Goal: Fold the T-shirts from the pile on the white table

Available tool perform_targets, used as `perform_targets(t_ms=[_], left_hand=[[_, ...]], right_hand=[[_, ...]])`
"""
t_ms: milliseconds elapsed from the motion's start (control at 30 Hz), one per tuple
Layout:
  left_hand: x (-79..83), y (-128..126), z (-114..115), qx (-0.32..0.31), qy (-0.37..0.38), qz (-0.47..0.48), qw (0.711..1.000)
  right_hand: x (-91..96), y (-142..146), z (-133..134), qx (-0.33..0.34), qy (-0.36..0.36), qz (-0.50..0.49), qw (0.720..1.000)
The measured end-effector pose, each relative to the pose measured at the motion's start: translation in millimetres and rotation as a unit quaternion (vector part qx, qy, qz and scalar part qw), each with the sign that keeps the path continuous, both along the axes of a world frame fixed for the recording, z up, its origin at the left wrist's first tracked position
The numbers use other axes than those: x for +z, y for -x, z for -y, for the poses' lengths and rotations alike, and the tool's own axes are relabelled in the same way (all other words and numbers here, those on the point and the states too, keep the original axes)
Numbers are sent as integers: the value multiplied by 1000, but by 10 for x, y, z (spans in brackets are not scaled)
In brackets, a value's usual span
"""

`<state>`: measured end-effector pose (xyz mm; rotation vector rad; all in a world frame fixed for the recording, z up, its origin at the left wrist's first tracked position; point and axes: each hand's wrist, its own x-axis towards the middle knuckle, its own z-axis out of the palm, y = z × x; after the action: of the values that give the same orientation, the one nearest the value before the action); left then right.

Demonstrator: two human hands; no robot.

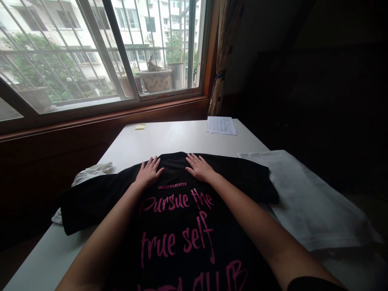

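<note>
A black T-shirt [177, 218] with pink lettering lies spread out on the white table [169, 135], its collar toward the far side and its sleeves out to left and right. My left hand [149, 171] rests flat on the shirt just left of the neckline, fingers spread. On the other side of the neckline, my right hand [199, 166] also presses flat with its fingers apart. Neither hand grips the fabric. The lower end of the shirt runs out of view at the bottom.
White cloth [312, 198] hangs over the table's right side, and another crumpled white cloth [92, 171] lies under the left sleeve. Printed papers [221, 125] and yellow sticky notes [140, 127] are at the far edge. Beyond stands a barred window [100, 52] with a curtain [221, 60].
</note>
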<state>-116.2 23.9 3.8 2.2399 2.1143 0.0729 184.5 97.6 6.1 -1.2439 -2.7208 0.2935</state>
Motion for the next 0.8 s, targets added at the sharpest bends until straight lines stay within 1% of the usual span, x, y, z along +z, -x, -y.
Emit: perform_targets(t_ms=[167,467,600,800], left_hand=[[20,22,18,-3,4,2,1000],[49,31,78,35,5,18,999],[31,77,111,49,2,16,999],[22,150,210,82,3,6,997]], right_hand=[[7,-101,-25,15,11,3,1000],[-7,-268,7,-16,7,13,1000],[-22,-460,23,-41,7,22,999],[-39,-831,65,-89,5,33,995]])
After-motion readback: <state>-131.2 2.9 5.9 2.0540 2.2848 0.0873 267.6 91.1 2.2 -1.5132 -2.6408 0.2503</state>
